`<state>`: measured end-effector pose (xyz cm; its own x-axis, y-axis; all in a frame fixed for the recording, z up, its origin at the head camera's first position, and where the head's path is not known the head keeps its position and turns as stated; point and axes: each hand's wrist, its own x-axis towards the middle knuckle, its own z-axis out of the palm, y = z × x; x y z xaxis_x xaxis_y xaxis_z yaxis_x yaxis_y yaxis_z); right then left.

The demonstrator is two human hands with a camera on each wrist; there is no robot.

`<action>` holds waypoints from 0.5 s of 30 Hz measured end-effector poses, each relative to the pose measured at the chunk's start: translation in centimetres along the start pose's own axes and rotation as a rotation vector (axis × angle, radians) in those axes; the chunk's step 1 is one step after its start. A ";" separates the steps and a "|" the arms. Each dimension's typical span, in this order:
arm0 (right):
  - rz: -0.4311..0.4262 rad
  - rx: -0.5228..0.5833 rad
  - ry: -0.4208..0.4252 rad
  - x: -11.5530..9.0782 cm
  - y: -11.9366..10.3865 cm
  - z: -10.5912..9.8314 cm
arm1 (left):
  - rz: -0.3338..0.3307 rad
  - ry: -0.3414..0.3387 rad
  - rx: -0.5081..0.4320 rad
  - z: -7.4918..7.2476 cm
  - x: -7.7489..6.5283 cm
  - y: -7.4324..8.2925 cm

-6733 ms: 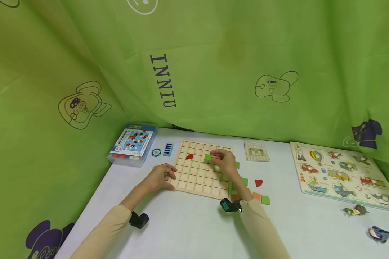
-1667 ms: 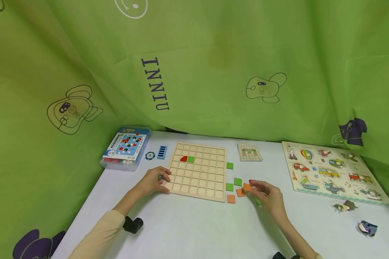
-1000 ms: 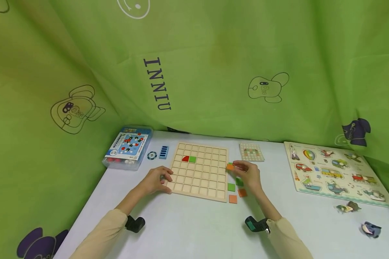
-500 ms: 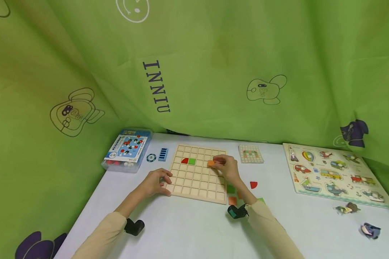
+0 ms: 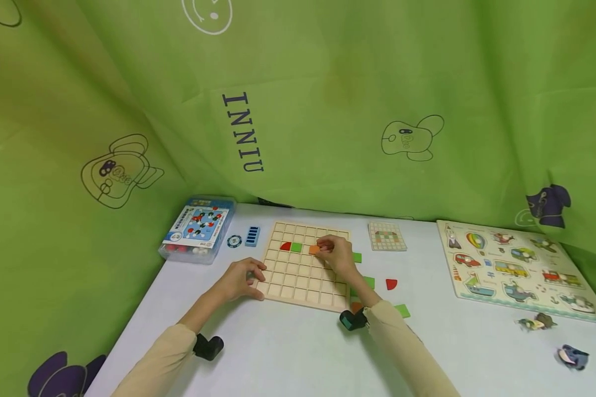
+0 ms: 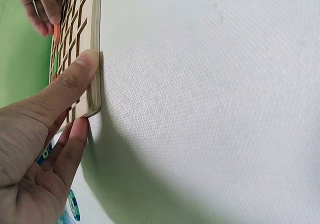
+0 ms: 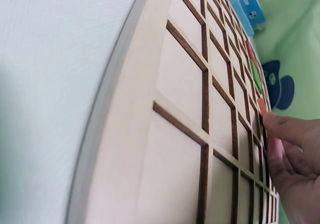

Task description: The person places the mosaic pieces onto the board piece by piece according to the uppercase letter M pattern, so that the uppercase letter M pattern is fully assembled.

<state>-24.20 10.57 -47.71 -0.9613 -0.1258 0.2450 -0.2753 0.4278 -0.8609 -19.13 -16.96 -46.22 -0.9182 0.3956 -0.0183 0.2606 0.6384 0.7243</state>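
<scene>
A wooden grid board (image 5: 298, 275) lies on the table, its recessed square cells edged by thin ridges. My left hand (image 5: 238, 279) holds its near left corner, thumb (image 6: 86, 63) on one side and fingers on the other. Between thumb and fingertips my right hand (image 5: 339, 257) pinches an orange square tile (image 5: 314, 250), low over a cell in the second row from the back. In the same row sit a red quarter-circle tile (image 5: 286, 246) and, touching it, a green square tile (image 5: 296, 247). One cell separates the green tile from the orange one.
Right of the board lie loose green tiles (image 5: 402, 310), an orange one (image 5: 356, 306) and a red quarter-circle (image 5: 391, 284). Behind them is a pattern card (image 5: 387, 237). A vehicle puzzle (image 5: 516, 270) lies far right; a clear plastic box (image 5: 198, 229) stands at the back left.
The right hand laid the green tile beside the red one, picked up an orange tile from the right, and carried it left over the board. The left hand stays at the corner.
</scene>
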 end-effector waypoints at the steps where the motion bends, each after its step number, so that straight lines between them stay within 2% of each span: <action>1: -0.009 -0.008 0.001 0.1 0.1 0.1 | 0.010 0.000 0.000 0.0 0.0 0.0; 6: -0.028 -0.018 -0.001 0.3 0.1 0.5 | 0.063 -0.001 0.003 0.0 -0.1 -0.1; 15: 0.018 0.055 -0.019 0.5 -0.3 0.7 | 0.042 -0.006 -0.012 -0.1 -0.1 0.0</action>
<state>-24.56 9.75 -47.59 -0.9657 -0.1354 0.2214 -0.2570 0.3803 -0.8884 -19.10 -17.10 -46.16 -0.9045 0.4263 0.0083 0.2956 0.6129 0.7328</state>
